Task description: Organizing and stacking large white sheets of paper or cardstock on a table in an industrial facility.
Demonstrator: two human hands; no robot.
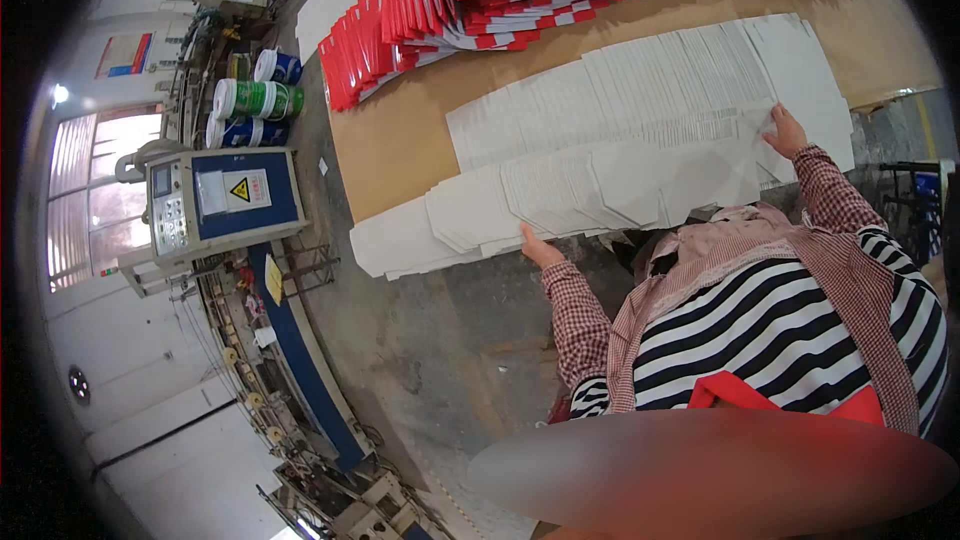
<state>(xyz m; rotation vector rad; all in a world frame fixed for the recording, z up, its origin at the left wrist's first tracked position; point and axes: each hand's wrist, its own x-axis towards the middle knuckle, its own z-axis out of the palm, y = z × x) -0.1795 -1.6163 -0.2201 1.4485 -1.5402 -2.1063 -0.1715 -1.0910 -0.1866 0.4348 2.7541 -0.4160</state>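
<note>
A fanned row of white flat carton blanks point(570, 185) lies along the near edge of the table, its pieces overlapping like shingles. My left hand point(541, 247) grips the near edge of this row around its middle, with the lower fingers hidden beneath. At the row's right end, my right hand point(787, 131) is closed on the edge, fingertips resting on the white board. Directly behind lies a second fanned row of white blanks point(640, 80), touching or partly under the front one. Larger flat white sheets point(815, 90) lie at its right end.
Piles of red and white folded cartons point(430, 10) cover the table's far side, on brown board point(390, 150). To the left stand a blue control cabinet point(250, 195) and a long machine point(300, 350) with a blue bed. Paint-type buckets point(255, 100) are stacked behind the cabinet.
</note>
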